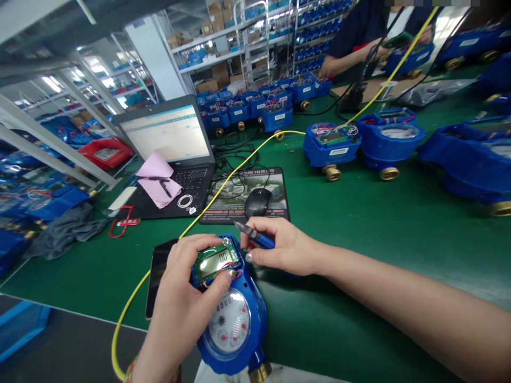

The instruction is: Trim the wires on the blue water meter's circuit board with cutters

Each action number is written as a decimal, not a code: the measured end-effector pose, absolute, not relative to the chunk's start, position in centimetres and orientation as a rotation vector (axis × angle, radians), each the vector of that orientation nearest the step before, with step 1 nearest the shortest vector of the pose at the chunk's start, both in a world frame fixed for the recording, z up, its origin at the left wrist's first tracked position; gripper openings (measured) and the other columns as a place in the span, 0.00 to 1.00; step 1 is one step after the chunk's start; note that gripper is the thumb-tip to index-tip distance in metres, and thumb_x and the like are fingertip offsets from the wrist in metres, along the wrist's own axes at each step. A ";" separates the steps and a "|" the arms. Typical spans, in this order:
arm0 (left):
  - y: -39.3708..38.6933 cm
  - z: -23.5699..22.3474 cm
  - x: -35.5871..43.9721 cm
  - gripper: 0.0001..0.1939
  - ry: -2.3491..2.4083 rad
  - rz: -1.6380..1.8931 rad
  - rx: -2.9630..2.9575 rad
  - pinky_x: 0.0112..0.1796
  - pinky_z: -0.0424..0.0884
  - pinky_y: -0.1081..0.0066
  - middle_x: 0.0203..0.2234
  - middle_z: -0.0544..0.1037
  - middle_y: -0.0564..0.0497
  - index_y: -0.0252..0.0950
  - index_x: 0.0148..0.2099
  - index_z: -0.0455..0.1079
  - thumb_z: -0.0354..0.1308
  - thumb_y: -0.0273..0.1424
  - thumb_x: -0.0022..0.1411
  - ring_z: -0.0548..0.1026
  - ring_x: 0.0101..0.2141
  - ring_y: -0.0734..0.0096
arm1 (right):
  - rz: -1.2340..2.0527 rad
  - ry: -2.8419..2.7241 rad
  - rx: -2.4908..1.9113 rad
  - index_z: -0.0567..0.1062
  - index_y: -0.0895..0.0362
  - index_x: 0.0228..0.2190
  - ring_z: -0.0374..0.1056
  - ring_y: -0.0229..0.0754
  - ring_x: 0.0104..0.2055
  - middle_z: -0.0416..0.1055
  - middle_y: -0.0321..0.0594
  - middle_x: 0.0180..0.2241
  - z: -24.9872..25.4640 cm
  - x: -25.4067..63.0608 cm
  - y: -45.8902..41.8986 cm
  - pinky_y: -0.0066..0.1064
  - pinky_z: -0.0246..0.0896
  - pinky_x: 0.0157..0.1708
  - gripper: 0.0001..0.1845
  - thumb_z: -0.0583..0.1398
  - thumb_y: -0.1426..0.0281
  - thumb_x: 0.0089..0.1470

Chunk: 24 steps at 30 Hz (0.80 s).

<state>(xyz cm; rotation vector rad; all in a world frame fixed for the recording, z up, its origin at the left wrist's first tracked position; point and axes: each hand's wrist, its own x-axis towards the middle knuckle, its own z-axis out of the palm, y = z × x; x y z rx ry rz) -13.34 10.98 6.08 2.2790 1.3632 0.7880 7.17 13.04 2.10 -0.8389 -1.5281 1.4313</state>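
Observation:
A blue water meter (257, 308) with a round dial and a brass fitting lies near the table's front edge. My left hand (187, 298) grips its upper part, fingers and thumb around the green circuit board (202, 272), whose small display reads about 0.0. Red wires show beside the thumb. At the meter's upper right, my right hand (285, 247) is closed around blue-handled cutting pliers (255, 234), their metal tip pointing up and left. The right fingertips are close to the meter's side; whether they touch it or hold a wire there, I cannot tell.
A yellow cable (239, 167) crosses the green table. Beyond my hands are a mouse (257, 202) on a mat and a laptop (165, 138). A phone (156, 282) lies left of the meter. More meters (333, 146) stand behind; a co-worker's arm (353, 59) is across the table.

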 end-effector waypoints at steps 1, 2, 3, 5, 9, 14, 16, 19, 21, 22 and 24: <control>10.9 6.0 -13.3 0.11 1.338 0.813 2.284 0.48 0.63 0.62 0.44 0.69 0.52 0.44 0.46 0.67 0.57 0.31 0.60 0.68 0.48 0.61 | 1.402 -1.557 -0.824 0.70 0.59 0.28 0.61 0.34 0.28 0.67 0.31 0.27 2.1 7.1 12.9 0.25 0.58 0.31 0.06 0.61 0.77 0.43; 10.8 6.0 -13.2 0.09 1.324 0.829 2.289 0.49 0.63 0.62 0.45 0.69 0.52 0.44 0.44 0.68 0.57 0.31 0.60 0.67 0.49 0.61 | 1.367 -1.595 -0.809 0.71 0.59 0.28 0.62 0.34 0.29 0.68 0.32 0.27 2.0 7.0 12.7 0.26 0.58 0.32 0.05 0.61 0.77 0.44; 10.8 5.9 -13.2 0.07 1.319 0.835 2.290 0.50 0.62 0.61 0.46 0.68 0.51 0.44 0.43 0.70 0.57 0.30 0.61 0.66 0.51 0.61 | 1.330 -1.639 -0.794 0.71 0.59 0.28 0.62 0.35 0.30 0.68 0.33 0.28 1.9 7.0 12.6 0.26 0.59 0.33 0.05 0.61 0.76 0.45; 10.6 5.9 -13.1 0.05 1.324 0.843 2.284 0.51 0.61 0.60 0.49 0.66 0.51 0.45 0.40 0.72 0.57 0.31 0.61 0.63 0.54 0.59 | 1.272 -1.721 -0.763 0.71 0.59 0.28 0.64 0.36 0.31 0.69 0.34 0.28 1.8 7.0 12.5 0.27 0.59 0.33 0.03 0.60 0.76 0.47; 10.4 5.8 -13.3 0.06 1.331 0.855 2.289 0.52 0.60 0.57 0.52 0.63 0.52 0.48 0.38 0.74 0.57 0.31 0.62 0.61 0.56 0.58 | 1.378 -1.794 -0.695 0.73 0.59 0.29 0.66 0.35 0.31 0.71 0.35 0.30 2.0 7.6 12.6 0.25 0.61 0.32 0.02 0.61 0.75 0.49; 10.4 5.6 -13.6 0.07 1.324 0.824 2.288 0.53 0.60 0.56 0.53 0.62 0.53 0.48 0.38 0.73 0.55 0.30 0.63 0.60 0.57 0.60 | 1.628 -1.789 -0.652 0.74 0.62 0.32 0.67 0.34 0.31 0.72 0.36 0.30 2.7 8.5 12.8 0.24 0.63 0.32 0.06 0.62 0.72 0.50; 10.4 5.6 -13.7 0.07 1.316 0.826 2.269 0.53 0.60 0.57 0.53 0.62 0.53 0.48 0.37 0.73 0.55 0.30 0.63 0.60 0.57 0.60 | 1.621 -1.799 -0.668 0.75 0.62 0.34 0.67 0.34 0.31 0.73 0.37 0.31 2.9 8.8 12.9 0.24 0.63 0.32 0.07 0.62 0.72 0.50; 10.4 5.6 -13.6 0.07 1.301 0.839 2.270 0.53 0.60 0.60 0.53 0.62 0.54 0.47 0.37 0.72 0.55 0.29 0.64 0.60 0.57 0.62 | 1.488 -1.839 -0.730 0.75 0.62 0.34 0.68 0.35 0.31 0.73 0.38 0.31 3.2 9.1 13.1 0.24 0.63 0.32 0.07 0.61 0.72 0.51; 10.4 5.6 -13.7 0.06 1.312 0.860 2.287 0.53 0.61 0.62 0.52 0.63 0.54 0.47 0.40 0.71 0.55 0.29 0.63 0.60 0.57 0.63 | 1.388 -1.862 -0.770 0.74 0.61 0.33 0.68 0.35 0.31 0.73 0.38 0.30 3.3 9.3 13.2 0.24 0.63 0.31 0.06 0.60 0.73 0.51; 10.4 5.6 -13.7 0.08 1.333 0.866 2.292 0.53 0.61 0.62 0.52 0.63 0.53 0.47 0.43 0.69 0.55 0.30 0.63 0.61 0.57 0.63 | 1.344 -1.871 -0.791 0.74 0.61 0.32 0.68 0.36 0.31 0.73 0.37 0.30 3.3 9.3 13.3 0.24 0.62 0.31 0.05 0.60 0.74 0.50; 10.4 5.5 -13.9 0.17 1.417 0.848 2.269 0.53 0.62 0.60 0.52 0.64 0.51 0.47 0.52 0.63 0.57 0.32 0.61 0.62 0.55 0.62 | 1.271 -1.897 -0.842 0.73 0.60 0.31 0.68 0.36 0.30 0.73 0.37 0.29 3.2 9.3 13.4 0.25 0.62 0.31 0.04 0.59 0.75 0.49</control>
